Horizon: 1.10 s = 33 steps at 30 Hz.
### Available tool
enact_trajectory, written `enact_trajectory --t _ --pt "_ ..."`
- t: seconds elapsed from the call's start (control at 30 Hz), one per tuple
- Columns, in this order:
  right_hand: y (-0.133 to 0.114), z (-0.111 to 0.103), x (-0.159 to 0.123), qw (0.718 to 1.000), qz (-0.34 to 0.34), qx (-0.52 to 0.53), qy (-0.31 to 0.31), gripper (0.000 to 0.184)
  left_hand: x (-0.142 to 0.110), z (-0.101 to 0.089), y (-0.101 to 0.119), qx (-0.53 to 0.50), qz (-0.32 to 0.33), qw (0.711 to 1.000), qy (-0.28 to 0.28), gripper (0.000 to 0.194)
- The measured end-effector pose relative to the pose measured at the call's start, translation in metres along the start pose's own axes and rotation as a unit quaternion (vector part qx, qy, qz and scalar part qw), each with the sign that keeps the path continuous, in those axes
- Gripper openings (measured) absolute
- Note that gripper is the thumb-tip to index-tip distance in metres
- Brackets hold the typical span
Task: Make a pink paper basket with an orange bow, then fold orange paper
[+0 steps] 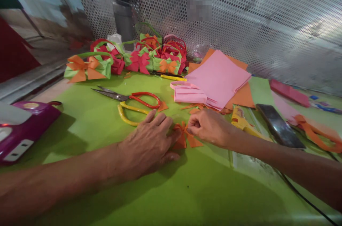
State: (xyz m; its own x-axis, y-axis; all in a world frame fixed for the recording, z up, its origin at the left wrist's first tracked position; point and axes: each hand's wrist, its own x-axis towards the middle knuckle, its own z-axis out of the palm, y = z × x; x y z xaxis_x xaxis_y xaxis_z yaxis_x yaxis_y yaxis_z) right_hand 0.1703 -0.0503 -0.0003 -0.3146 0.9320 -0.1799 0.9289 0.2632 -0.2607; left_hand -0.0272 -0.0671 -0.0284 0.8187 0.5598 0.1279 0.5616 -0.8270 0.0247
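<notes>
An orange paper bow (pixel 192 141) lies on the green tabletop between my hands. My left hand (pixel 149 144) rests palm down, its fingers bent and pressing the bow's left side against the table, with the thumb out to the side. Curled into a pinch, my right hand (pixel 210 128) has its fingertips at the bow's right loop. Just beyond the left fingers lie scissors (pixel 120 96) with one red and one yellow handle, blades apart. Past the right hand are orange paper scraps (pixel 196 106) and a folded pink paper piece (pixel 189 94).
Small paper baskets with bows (pixel 139 60) stand along the back beside a dark bottle (pixel 123 16). Stacked pink sheets (pixel 217 76) and a yellow cutter (pixel 173 77) lie in front. Rightward are a yellow glue gun (pixel 240 121), a phone (pixel 279 124) and a cable; leftward, a purple device (pixel 34 122).
</notes>
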Motion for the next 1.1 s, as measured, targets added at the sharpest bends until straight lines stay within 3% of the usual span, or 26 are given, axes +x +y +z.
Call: enact_trajectory --t 1.1 --pt "-0.0017 -0.0004 -0.0019 1.000 0.009 -0.017 0.021 0.006 -0.0009 0.0048 -0.0044 -0.028 0.011 0.999 0.021 0.064"
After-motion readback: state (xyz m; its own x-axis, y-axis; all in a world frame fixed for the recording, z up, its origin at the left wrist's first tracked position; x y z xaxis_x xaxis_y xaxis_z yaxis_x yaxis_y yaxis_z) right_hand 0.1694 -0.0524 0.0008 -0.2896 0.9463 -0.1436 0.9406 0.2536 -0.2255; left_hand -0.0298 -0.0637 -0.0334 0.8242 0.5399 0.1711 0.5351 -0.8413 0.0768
